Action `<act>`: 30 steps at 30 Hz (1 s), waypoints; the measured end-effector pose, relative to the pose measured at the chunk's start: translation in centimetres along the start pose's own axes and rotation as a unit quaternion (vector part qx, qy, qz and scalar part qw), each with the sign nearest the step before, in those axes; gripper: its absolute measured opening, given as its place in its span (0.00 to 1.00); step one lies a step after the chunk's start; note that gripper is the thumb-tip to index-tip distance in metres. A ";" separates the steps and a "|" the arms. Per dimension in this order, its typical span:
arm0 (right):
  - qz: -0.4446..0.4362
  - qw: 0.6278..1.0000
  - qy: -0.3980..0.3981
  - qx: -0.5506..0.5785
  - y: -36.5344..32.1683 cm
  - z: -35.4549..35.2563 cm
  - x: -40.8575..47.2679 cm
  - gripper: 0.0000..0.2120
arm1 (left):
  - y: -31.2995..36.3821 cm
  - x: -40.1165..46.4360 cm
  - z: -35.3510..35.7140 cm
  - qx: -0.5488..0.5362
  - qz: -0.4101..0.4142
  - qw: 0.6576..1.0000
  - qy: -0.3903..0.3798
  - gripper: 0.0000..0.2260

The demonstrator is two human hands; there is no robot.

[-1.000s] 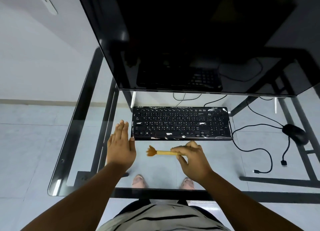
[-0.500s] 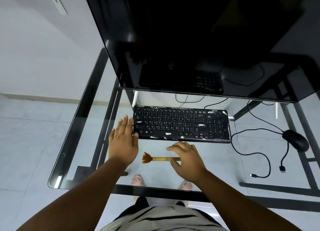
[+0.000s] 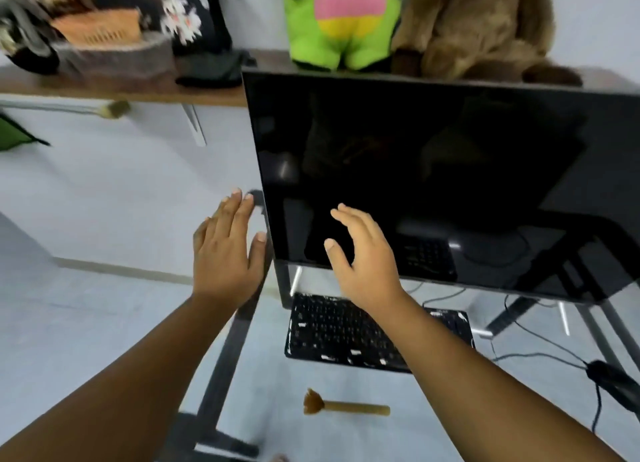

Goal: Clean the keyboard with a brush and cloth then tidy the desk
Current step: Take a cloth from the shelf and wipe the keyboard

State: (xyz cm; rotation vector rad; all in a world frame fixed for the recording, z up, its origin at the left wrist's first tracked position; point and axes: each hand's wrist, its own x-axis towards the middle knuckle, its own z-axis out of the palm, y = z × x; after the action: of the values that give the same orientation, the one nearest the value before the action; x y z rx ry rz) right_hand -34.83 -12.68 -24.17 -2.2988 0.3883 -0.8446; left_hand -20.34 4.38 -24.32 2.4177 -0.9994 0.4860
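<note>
Both raised, fingers spread, holding nothing: left hand (image 3: 227,253) by the edge of the dark flat monitor (image 3: 450,184), right hand (image 3: 363,257) before its screen. Below on the glass desk (image 3: 270,392): black keyboard (image 3: 336,333), small tan wooden-handled brush (image 3: 344,407) near it.

1. The desk top (image 3: 277,427) is clear glass, smooth, on a dark matt metal frame (image 3: 225,357).
2. The monitor (image 3: 433,184) has a glossy black screen that mirrors the desk; its bezel looks like dark plastic.
3. The keyboard (image 3: 332,330) is black plastic, with shiny white glints along its edges.
4. The brush (image 3: 346,408) has a pale, matt, wood-like handle and brown bristles.
5. The mouse (image 3: 613,378) and its cable look like black, slightly shiny plastic.
6. The shelf (image 3: 121,92) looks like brown wood, matt.
7. The green toy (image 3: 341,21) is soft plush cloth; the brown toy (image 3: 478,25) is shaggy fur fabric.
8. The basket (image 3: 114,59) on the shelf looks woven and rough.
</note>
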 end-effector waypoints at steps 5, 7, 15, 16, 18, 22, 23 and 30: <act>-0.098 0.992 0.079 0.025 -6.1 -0.3 7.6 0.18 | -2.8 6.3 -5.1 0.017 -0.004 0.997 0.074 0.25; -0.130 0.985 0.105 0.033 -8.4 -0.2 10.5 0.18 | -4.2 8.4 -6.5 0.019 0.000 0.995 0.097 0.25; -0.147 0.982 0.114 -0.014 -16.1 2.3 22.8 0.19 | -9.6 16.3 -9.7 0.026 -0.019 0.990 0.135 0.26; -0.128 0.987 0.094 -0.030 -16.8 2.8 24.2 0.20 | -10.2 17.2 -9.8 0.029 -0.021 0.991 0.132 0.27; -0.077 0.994 0.042 -0.064 -18.1 4.0 27.1 0.22 | -11.6 19.0 -10.0 0.037 -0.029 0.991 0.124 0.28; 0.028 0.990 -0.052 -0.128 -19.1 6.2 31.4 0.27 | -13.6 21.3 -9.6 0.055 -0.031 0.994 0.086 0.29; 0.056 0.985 -0.071 -0.145 -18.8 6.7 32.0 0.28 | -13.8 21.3 -9.3 0.057 -0.029 0.995 0.078 0.29; 0.156 0.933 -0.171 -0.275 -17.2 10.1 35.3 0.33 | -15.7 22.7 -8.0 0.049 -0.021 0.997 0.054 0.30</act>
State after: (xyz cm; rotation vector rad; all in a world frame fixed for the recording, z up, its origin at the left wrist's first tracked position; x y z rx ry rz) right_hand -0.81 -11.61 -2.06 -2.7180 0.8911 -0.1706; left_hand 5.18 5.81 -11.22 2.4639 -0.8962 0.6573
